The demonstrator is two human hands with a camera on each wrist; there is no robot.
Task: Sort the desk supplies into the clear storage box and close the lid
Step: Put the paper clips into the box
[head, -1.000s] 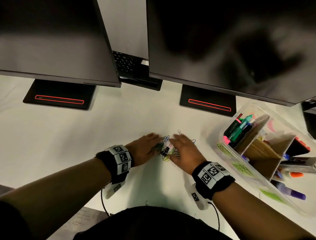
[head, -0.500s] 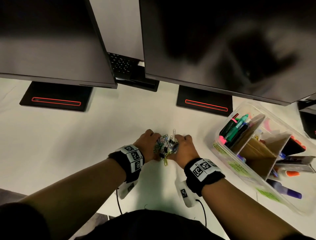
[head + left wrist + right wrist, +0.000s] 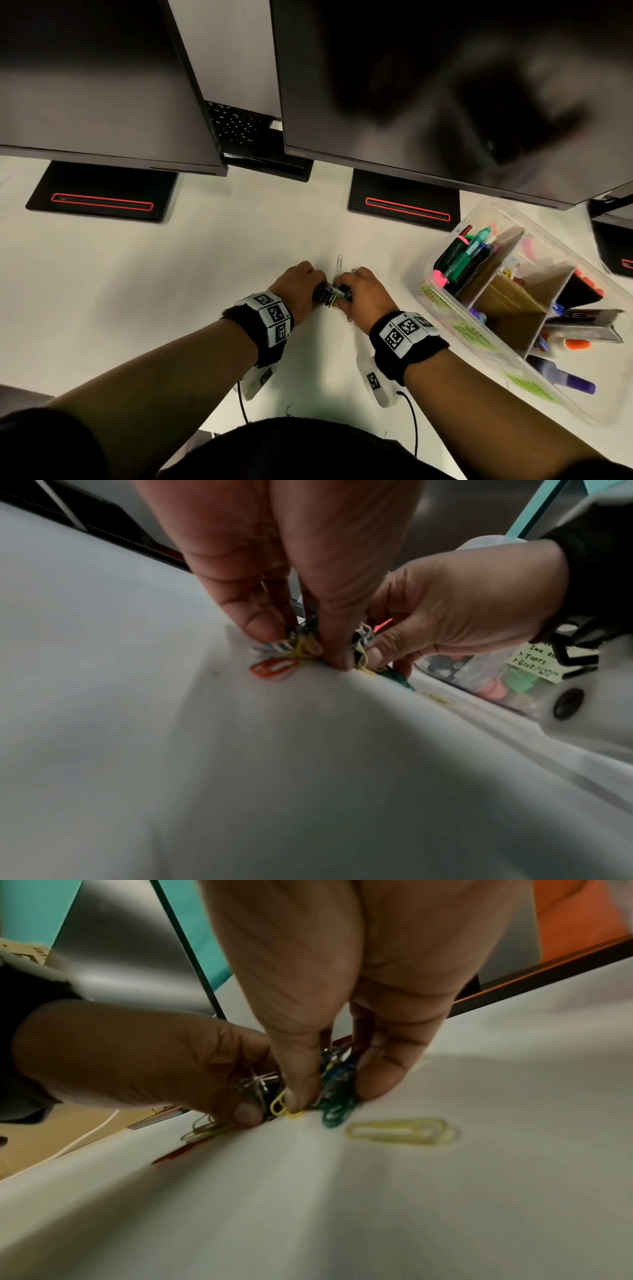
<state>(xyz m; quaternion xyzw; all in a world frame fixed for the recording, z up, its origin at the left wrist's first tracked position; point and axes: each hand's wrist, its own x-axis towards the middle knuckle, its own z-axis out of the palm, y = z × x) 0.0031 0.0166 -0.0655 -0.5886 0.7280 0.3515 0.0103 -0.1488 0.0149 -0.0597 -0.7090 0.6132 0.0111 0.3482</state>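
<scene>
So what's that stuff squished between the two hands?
A little heap of colourful paper clips, pinched on the white desk between the left hand and right hand. Both wrist views show it best.

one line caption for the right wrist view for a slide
Both hands, right hand and left hand, pinch a tangled pile of coloured wire paper clips on the white desk; one yellow paper clip lies apart.

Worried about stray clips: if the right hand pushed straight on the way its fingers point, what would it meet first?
Probably the left hand: the right hand faces it across the paper clip pile, which both pinch.
</scene>
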